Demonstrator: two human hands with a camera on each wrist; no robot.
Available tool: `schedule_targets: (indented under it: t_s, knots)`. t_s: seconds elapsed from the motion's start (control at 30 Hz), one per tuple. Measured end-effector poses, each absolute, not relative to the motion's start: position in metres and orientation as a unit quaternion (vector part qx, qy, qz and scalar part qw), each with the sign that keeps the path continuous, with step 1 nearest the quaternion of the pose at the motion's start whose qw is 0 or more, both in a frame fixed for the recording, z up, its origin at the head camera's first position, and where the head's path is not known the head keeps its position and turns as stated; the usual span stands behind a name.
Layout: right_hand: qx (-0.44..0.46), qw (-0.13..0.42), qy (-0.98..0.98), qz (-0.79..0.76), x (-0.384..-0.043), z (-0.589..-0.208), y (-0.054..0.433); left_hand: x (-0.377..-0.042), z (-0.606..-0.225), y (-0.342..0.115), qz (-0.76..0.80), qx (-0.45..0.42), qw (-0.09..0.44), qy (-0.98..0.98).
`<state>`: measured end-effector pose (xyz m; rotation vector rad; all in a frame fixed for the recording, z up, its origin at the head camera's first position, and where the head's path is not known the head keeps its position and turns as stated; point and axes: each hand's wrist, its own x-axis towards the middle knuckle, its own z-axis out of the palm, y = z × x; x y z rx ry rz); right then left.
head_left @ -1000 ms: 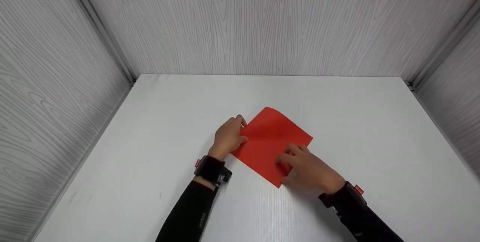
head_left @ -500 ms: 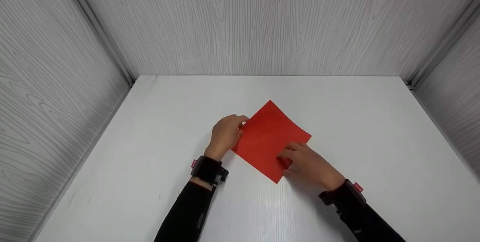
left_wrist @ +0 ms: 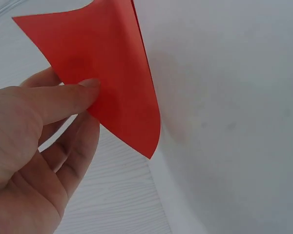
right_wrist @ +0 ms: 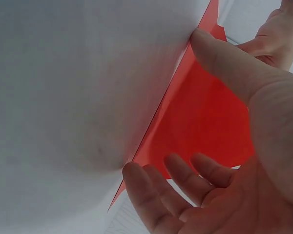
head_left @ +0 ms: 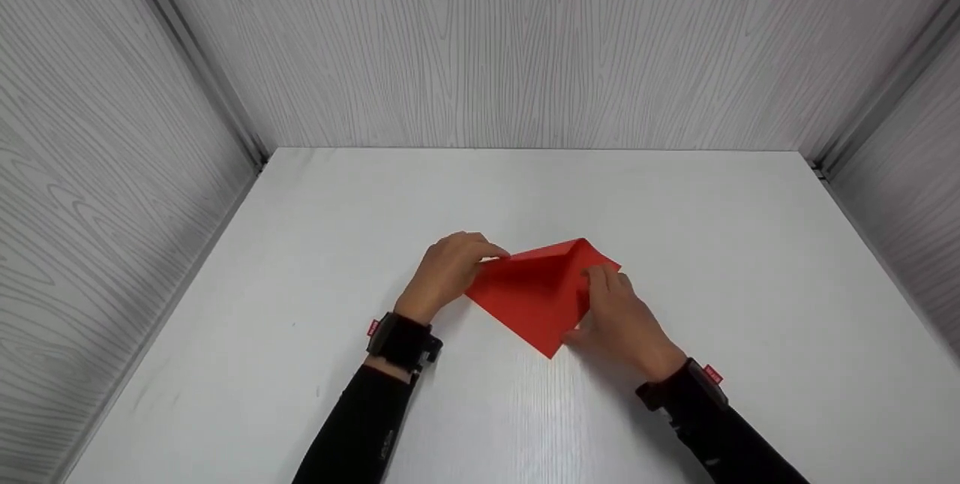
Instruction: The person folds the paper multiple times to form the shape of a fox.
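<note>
A square sheet of red paper (head_left: 523,302) lies cornerwise on the white table, its far part lifted and bent toward the near side. At its left, my left hand (head_left: 448,268) pinches the raised edge; in the left wrist view the thumb presses on the paper's face (left_wrist: 117,92) with fingers behind. My right hand (head_left: 624,325) rests at the sheet's right edge, thumb near the front corner and fingers farther back. The right wrist view has thumb and forefinger (right_wrist: 144,190) spread apart along the paper's edge, down at the tabletop.
The white table (head_left: 225,394) extends around the paper on all sides. Pale wood-grain panels stand at the back (head_left: 480,49), the left (head_left: 97,169) and the right (head_left: 911,191). Both wrists wear black camera straps.
The far corner of the red paper has risen and come toward the near side, pulled by my left hand. My right fingers have straightened and shifted to the right edge.
</note>
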<state>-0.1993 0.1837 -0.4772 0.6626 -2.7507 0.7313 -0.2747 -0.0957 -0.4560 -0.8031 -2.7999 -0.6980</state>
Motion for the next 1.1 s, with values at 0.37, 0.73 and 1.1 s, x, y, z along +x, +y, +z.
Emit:
schedule_targets:
  t_s: [0.37, 0.73, 1.1]
  knots:
    - [0.234, 0.176, -0.937, 0.192, -0.203, -0.480, 0.182, -0.269, -0.455, -0.111, -0.209, -0.358, 0.046, -0.909]
    - [0.315, 0.124, -0.930, 0.145, -0.206, -0.476, 0.186, -0.264, -0.458, -0.112, -0.175, -0.364, 0.047, -0.914]
    - [0.345, 0.110, -0.921, 0.140, -0.205, -0.477, 0.189, -0.258, -0.457, -0.104, -0.175, -0.385, 0.053, -0.905]
